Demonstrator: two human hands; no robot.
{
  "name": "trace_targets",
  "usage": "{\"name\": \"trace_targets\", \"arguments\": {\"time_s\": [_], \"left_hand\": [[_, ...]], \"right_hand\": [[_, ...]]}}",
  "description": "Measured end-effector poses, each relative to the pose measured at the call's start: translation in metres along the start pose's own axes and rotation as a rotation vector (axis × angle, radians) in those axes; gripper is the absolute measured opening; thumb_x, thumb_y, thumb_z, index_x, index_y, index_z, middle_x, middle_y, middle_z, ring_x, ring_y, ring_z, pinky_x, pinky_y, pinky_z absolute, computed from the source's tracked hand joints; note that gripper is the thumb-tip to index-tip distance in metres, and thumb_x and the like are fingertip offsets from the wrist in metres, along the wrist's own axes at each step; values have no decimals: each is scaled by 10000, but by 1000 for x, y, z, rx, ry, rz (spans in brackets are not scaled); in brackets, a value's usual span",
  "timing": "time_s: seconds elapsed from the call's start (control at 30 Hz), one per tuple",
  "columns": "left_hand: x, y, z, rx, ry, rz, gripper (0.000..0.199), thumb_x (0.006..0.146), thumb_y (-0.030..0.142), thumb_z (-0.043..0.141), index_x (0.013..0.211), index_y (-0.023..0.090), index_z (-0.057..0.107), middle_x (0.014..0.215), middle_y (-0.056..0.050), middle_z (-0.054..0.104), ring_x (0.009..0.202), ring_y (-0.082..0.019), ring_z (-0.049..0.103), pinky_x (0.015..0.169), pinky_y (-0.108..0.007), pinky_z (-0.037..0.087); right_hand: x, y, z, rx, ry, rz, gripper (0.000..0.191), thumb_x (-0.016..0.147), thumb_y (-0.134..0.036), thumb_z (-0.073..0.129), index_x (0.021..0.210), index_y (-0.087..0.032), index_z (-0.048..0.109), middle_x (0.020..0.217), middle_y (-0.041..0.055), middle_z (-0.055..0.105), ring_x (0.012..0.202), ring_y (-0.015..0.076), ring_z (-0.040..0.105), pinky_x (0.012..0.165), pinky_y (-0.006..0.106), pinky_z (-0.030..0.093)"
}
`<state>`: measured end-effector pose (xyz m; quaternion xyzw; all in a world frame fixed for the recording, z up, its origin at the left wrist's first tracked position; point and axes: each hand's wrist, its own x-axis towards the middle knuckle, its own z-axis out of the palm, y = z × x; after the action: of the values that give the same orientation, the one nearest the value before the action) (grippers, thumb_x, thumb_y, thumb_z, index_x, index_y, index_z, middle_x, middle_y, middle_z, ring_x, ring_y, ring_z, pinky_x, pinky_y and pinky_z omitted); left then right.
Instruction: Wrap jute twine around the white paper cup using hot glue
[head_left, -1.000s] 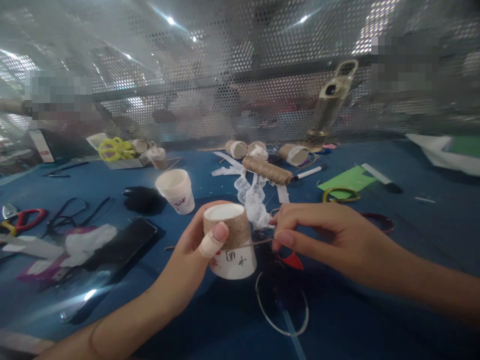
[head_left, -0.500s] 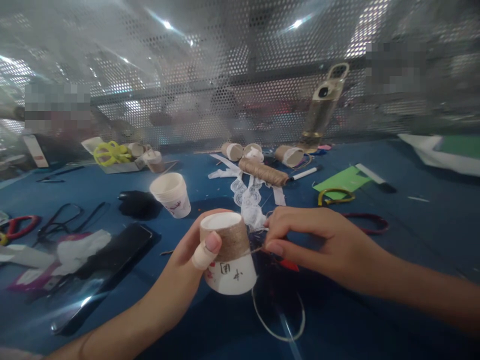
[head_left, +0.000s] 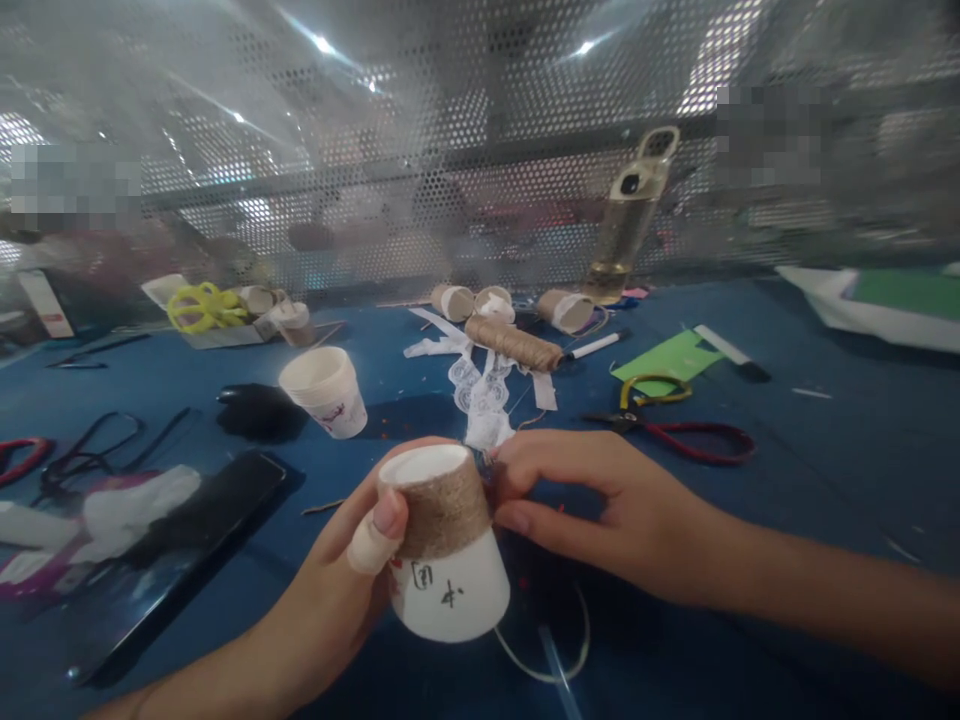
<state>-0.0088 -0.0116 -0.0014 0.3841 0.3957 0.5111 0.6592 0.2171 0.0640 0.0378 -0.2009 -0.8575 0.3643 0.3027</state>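
Note:
My left hand (head_left: 349, 560) is closed around a white paper cup (head_left: 469, 600) with its narrow end up, tilted slightly. A pale wrap covers part of the left thumb, which presses on the cup's near side. Brown twine (head_left: 442, 515) is wound in a band around the upper half; dark handwritten characters show below it. Against the cup's right side, my right hand (head_left: 577, 490) pinches the twine strand, its fingertips partly hidden. A pale loop of cord (head_left: 586, 640) hangs or lies below the cup, beside a clear glue stick (head_left: 559, 665).
Beyond the hands lie white lace (head_left: 487, 400), a twine spool (head_left: 514, 343) and a marker (head_left: 596, 346). Stacked paper cups (head_left: 326, 390) stand left, near a black phone (head_left: 184, 560). Red-and-yellow-handled pliers (head_left: 660, 420) lie right, below green paper (head_left: 664, 362). A bottle (head_left: 626, 230) stands behind.
My right hand has come in close to the cup, shortening the strand that stretched between them. The cup has moved slightly left and down. The view has shifted a little, uncovering the pliers.

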Motion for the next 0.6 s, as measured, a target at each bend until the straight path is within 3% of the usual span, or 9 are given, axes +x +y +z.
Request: {"name": "trace_targets", "arguments": {"time_s": [0.23, 0.4, 0.6], "left_hand": [[4, -1, 6, -56, 30, -1, 635, 759, 706, 691, 1233, 284, 704, 1207, -105, 732, 1091, -330, 693, 923, -446, 568], [5, 2, 6, -60, -43, 1, 677, 800, 699, 650, 1343, 295, 628, 1192, -109, 732, 1114, -329, 684, 966, -462, 545], [7, 6, 16, -50, -91, 42, 700, 754, 714, 691, 1297, 276, 638, 1063, -104, 754, 986, -305, 724, 906, -454, 569]], "right_hand": [[-1, -1, 1, 0, 24, -54, 168, 948, -228, 638, 786, -185, 620, 880, 17, 682, 850, 114, 624, 830, 242, 493], [-2, -4, 1, -29, 50, -67, 176, 957, -253, 626, 789, -205, 605, 866, 14, 682, 833, 124, 629, 812, 258, 500], [-2, -8, 2, -90, 75, -93, 173, 944, -228, 634, 776, -210, 599, 852, 11, 688, 813, 126, 635, 788, 255, 504]]}}
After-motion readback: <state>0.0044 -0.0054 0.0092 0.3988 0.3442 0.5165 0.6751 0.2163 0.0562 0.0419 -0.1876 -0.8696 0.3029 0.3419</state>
